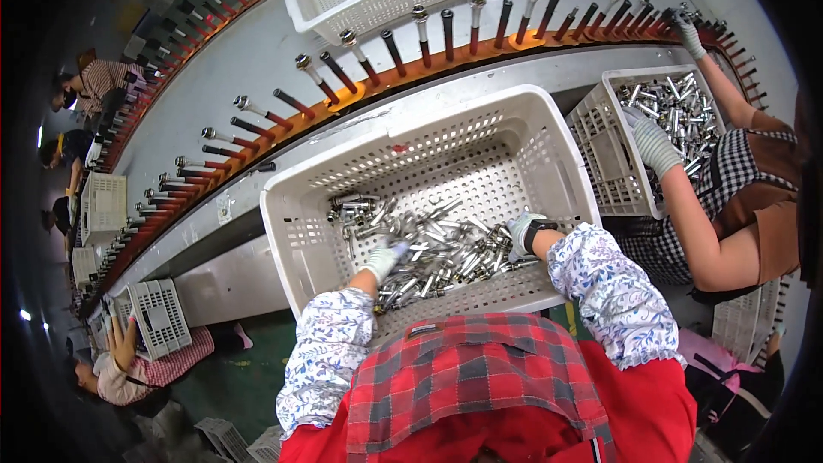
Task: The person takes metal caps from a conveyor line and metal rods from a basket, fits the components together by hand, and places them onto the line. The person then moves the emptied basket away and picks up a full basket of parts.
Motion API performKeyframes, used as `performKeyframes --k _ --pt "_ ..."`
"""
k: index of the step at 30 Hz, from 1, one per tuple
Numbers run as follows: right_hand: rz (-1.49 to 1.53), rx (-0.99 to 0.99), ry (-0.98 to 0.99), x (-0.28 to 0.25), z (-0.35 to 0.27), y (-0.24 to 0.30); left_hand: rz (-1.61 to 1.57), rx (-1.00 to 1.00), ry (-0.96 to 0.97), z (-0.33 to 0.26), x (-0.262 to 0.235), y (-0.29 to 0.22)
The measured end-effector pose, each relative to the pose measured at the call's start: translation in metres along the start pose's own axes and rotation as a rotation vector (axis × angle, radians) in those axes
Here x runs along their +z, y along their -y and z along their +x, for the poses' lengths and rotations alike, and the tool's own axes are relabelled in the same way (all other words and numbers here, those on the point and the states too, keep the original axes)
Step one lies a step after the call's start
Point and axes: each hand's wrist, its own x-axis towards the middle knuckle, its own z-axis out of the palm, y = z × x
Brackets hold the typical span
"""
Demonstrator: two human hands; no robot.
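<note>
A large off-white plastic basket [343, 173] with perforated walls stands in front of me. Loose shiny metal tube-like fittings [454, 250] lie heaped along its near side, some smeared by motion. My left hand [382, 261], in a pale glove, is inside the basket at the left of the heap, fingers apart and touching the fittings. At the heap's right end, near the basket wall, is my right hand [521, 231], also gloved, with a dark band at the wrist. Its fingers point down and are partly hidden.
Beyond the basket curves a conveyor [377, 86] lined with upright pegs, some topped with metal fittings. Another white basket [394, 4] stands behind it. At right, a co-worker's gloved hands [653, 144] are at a basket of fittings [613, 163] and the conveyor. More people sit at left.
</note>
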Motion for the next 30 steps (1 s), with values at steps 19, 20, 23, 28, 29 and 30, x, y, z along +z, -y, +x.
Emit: performKeyframes --k 19,20,23,28,29,30 --pt "-0.016 -0.159 -0.072 0.007 0.051 0.011 -0.043 0.548 -0.241 0.012 -0.010 -0.072" --pt "-0.012 -0.151 -0.057 0.014 0.058 0.008 -0.013 0.551 -0.292 0.018 -0.014 -0.078" --pt "-0.079 -0.219 -0.071 -0.020 0.048 0.012 -0.093 0.911 -0.282 -0.008 -0.043 -0.164" --pt "0.160 -0.324 -0.278 -0.082 0.030 0.011 -0.052 1.108 -0.417 -0.022 -0.073 -0.302" --pt "0.203 -0.350 -0.281 -0.104 0.011 0.007 -0.139 0.963 -0.299 -0.024 -0.078 -0.328" --pt "0.380 -0.444 -0.356 -0.112 0.007 0.001 -0.222 1.005 -0.356 0.001 -0.081 -0.337"
